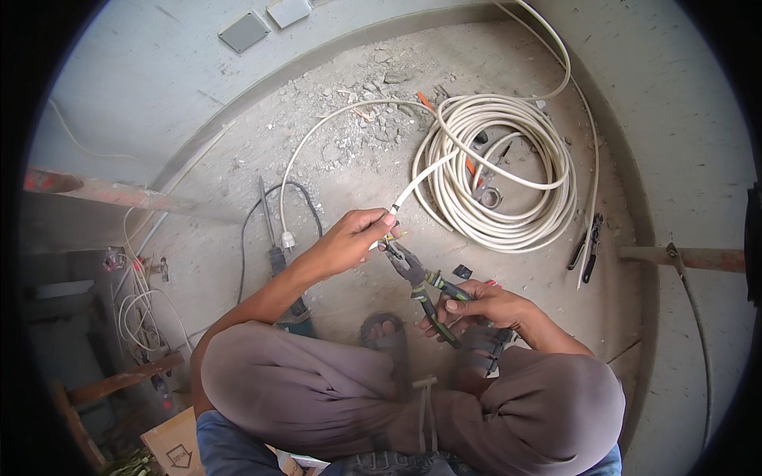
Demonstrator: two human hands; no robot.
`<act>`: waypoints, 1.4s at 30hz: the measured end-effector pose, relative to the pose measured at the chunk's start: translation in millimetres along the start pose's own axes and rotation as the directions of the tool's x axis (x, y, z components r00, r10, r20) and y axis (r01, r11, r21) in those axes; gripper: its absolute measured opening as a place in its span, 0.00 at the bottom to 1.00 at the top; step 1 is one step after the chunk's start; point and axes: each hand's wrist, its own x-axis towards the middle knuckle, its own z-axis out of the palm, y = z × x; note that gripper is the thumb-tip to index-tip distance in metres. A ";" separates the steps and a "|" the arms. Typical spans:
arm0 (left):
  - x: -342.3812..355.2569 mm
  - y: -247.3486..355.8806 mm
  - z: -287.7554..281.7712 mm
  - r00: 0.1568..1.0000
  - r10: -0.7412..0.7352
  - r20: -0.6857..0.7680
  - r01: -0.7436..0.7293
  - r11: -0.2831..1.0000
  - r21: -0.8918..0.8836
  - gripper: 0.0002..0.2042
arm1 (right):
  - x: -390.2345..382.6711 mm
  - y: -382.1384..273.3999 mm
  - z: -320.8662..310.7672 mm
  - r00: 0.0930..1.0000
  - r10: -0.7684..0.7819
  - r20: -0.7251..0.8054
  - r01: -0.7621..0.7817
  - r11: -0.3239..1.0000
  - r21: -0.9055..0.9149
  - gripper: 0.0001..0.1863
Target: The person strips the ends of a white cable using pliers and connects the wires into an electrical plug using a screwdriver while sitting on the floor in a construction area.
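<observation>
White cable (417,184) runs from the coil (496,178) on the dusty floor (349,151) to our left hand (357,236), which pinches its end. Our right hand (484,305) grips the pliers (421,279), whose tip meets that end. We judge a light, square bite best. Second pliers (587,247), a plug (287,239) and rubble (373,79) lie near; our knees crowd in.

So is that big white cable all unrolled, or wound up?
Mostly wound: the white cable lies looped in a coil on the dusty floor, one free end running to the left hand.
</observation>
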 end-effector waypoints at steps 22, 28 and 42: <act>4.6 -26.1 35.5 0.969 0.247 -0.020 -0.226 0.912 0.342 0.13 | -34.3 31.1 21.7 0.784 -0.577 -0.230 -0.207 0.106 -0.973 0.16; 2.5 -19.6 36.3 0.959 0.282 -0.012 -0.258 0.895 0.363 0.13 | -37.4 34.1 2.4 0.979 0.163 -0.121 -0.177 0.978 -0.113 0.15; 5.0 -15.7 28.7 0.959 0.282 -0.004 -0.258 0.884 0.391 0.13 | -46.7 19.0 19.1 0.917 -0.272 -0.292 -0.090 0.573 -0.815 0.17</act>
